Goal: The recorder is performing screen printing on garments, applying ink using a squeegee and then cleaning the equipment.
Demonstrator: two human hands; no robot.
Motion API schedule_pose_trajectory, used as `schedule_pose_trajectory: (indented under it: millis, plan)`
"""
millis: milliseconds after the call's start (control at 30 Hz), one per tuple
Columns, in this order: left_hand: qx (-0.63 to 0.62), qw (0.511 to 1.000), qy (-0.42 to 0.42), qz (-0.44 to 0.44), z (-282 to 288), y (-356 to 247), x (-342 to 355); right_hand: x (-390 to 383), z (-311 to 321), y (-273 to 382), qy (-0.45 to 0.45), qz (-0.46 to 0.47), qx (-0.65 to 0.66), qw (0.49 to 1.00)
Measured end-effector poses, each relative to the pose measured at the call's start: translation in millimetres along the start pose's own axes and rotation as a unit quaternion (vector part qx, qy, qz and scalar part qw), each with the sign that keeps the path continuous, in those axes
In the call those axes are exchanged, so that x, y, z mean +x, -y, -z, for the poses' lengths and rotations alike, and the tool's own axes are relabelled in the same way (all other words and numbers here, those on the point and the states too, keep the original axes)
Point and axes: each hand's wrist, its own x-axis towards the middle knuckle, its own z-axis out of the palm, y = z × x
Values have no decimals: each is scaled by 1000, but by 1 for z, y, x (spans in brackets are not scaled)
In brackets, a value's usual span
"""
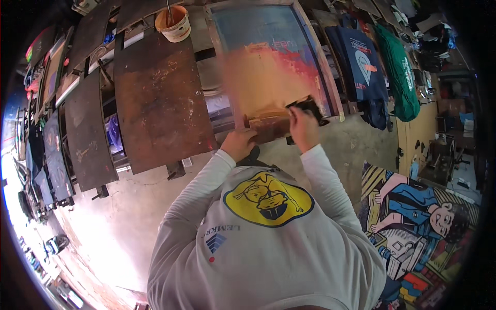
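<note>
In front of me lies a wooden-framed printing screen (321, 67), its mesh smeared with orange, red and blue ink. My left hand (239, 143) is closed on the frame's near left corner. Near the screen's lower right, my right hand (305, 129) grips a dark, ink-coated squeegee (312, 108), its fingers wrapped over the near side. The squeegee is tilted over the mesh; whether its edge touches the mesh, I cannot tell. Brown-orange ink lies along the near end of the screen, between my hands.
An ink-stained bucket (174, 26) with a handle sticking out stands at the far left on a brown board (160, 103). More dark boards (88, 134) line the left. Navy (364, 64) and green (397, 72) shirts lie right of the screen. A painted mural (413, 222) is lower right.
</note>
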Motion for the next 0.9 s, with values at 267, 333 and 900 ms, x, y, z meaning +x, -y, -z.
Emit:
schedule_pose_trajectory:
  millis: [267,333,900]
  plan:
    - [-55,996,18,-65,5,16,2,-27,-61,7,31,-21,12,999]
    - [-55,996,20,-61,4,19,0,-25,-64,11,34,-30,4,999]
    - [-2,997,33,-68,-2,31,-6,-28,-95,74,78,-66,73,992]
